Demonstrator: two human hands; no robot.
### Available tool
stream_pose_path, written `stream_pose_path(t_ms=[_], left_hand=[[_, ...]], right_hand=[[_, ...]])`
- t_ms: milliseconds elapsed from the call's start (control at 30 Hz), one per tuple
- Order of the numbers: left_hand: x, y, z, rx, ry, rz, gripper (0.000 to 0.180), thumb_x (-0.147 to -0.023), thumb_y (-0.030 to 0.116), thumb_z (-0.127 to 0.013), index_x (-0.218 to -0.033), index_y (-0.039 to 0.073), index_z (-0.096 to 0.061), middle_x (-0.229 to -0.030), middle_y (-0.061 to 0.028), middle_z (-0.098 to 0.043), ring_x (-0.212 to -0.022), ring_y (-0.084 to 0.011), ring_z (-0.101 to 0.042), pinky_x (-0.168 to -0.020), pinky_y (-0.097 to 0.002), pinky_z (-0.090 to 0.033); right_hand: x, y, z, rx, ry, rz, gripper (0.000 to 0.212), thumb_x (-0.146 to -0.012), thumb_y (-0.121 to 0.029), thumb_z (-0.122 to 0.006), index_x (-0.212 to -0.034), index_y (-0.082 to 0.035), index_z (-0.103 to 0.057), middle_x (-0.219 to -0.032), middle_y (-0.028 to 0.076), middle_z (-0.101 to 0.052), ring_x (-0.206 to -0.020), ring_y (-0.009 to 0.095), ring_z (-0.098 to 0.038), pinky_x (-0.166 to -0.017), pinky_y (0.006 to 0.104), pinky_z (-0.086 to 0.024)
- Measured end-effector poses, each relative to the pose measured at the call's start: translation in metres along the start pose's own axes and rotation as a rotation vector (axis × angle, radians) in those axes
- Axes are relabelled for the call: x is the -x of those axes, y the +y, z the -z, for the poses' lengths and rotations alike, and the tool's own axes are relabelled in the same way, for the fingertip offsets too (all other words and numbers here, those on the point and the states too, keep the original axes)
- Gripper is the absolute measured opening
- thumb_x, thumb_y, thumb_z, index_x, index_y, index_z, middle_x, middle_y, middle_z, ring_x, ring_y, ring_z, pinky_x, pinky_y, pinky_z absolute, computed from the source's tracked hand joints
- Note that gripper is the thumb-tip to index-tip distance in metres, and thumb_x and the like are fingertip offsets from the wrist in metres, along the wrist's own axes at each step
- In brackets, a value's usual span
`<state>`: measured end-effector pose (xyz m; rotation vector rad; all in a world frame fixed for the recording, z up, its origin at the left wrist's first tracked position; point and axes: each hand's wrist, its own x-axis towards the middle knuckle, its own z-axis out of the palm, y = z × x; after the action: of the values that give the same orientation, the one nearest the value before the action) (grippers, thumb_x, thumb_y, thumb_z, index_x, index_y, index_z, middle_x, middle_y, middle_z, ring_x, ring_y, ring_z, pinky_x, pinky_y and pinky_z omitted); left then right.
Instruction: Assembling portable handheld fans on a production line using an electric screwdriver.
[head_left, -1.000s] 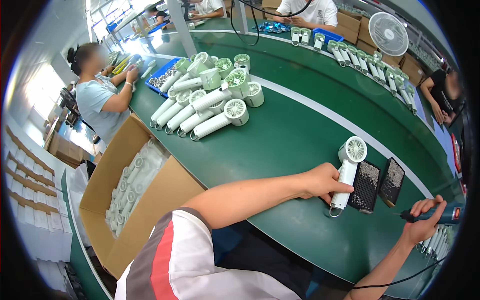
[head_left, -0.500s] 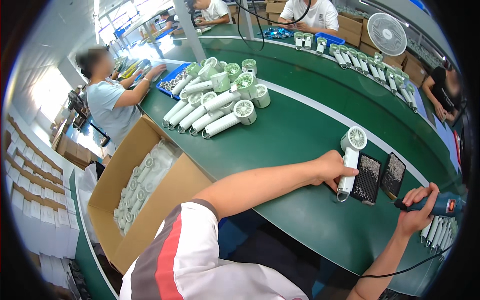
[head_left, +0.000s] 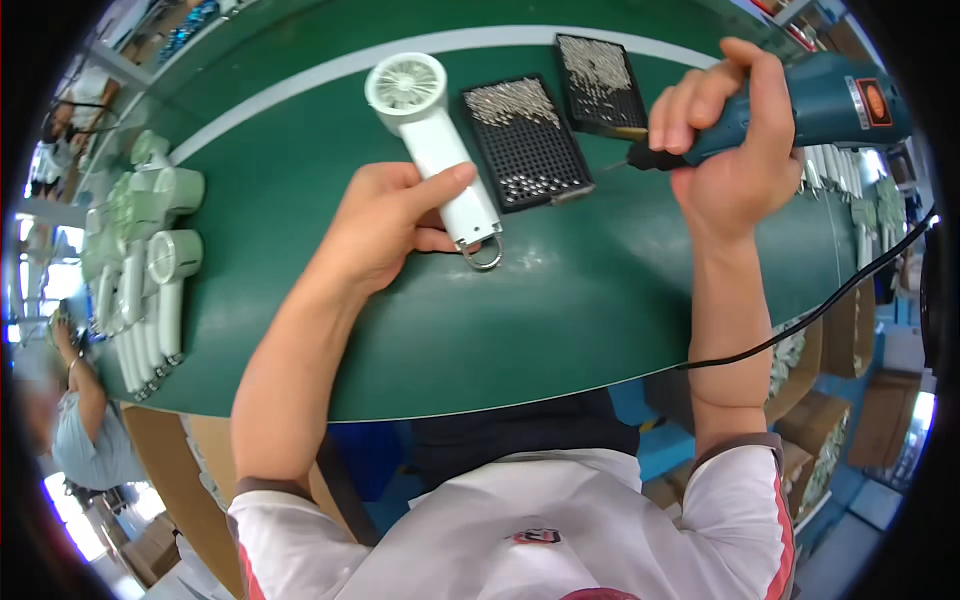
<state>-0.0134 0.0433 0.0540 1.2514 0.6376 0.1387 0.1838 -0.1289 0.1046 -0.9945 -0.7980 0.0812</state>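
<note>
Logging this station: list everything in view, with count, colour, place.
round-headed handheld fan with metal ring: 1, whitish, upper centre
rectangular trays of small metal pieces: 2, black, right of fan
corded power screwdriver: 1, teal and black, upper right
piled handheld fans: several, whitish to pale green, left
more fans: several, whitish, far right
flat workbench: 1, green, white-striped, centre
cardboard boxes: several, brown, lower left and right
co-worker: at least 1, light-blue top, left edge
short-sleeved shirt: 1, white, red-striped, bottom
left hand: 1, bare, on fan
right hand: 1, bare, on screwdriver

So two trays (head_left: 530,150) sit side by side on the tabletop (head_left: 560,320), handheld fan (head_left: 445,155) just left, power screwdriver (head_left: 825,105) right, fan pile (head_left: 133,265) way further left.
</note>
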Motion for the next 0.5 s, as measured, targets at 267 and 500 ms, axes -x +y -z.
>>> stream_pose_path(t_ms=[267, 500], left_hand=[[-0.002, -0.007, -0.008, -0.030, -0.041, 0.051, 0.040, -0.097, 0.028, -0.071, -0.104, -0.012, -0.068, -0.093, -0.0171, -0.074, -0.077, -0.0209, -0.075, -0.072, -0.0313, -0.064], [-0.001, -0.009, -0.006, -0.064, -0.042, 0.051, 0.041, -0.097, 0.029, -0.072, -0.104, -0.011, -0.068, -0.091, -0.0165, -0.074, -0.075, -0.0194, -0.074, -0.066, -0.0277, -0.063]], right_hand=[[0.012, 0.015, -0.001, -0.026, -0.089, -0.016, 0.037, -0.106, -0.027, -0.041, -0.117, 0.005, -0.056, -0.066, 0.007, -0.049, -0.047, 0.019, -0.047, -0.046, 0.0377, -0.044], [0.014, 0.020, -0.004, 0.013, -0.096, -0.001, 0.037, -0.105, -0.026, -0.047, -0.115, 0.008, -0.056, -0.065, 0.007, -0.051, -0.047, 0.019, -0.049, -0.044, 0.0372, -0.046]])
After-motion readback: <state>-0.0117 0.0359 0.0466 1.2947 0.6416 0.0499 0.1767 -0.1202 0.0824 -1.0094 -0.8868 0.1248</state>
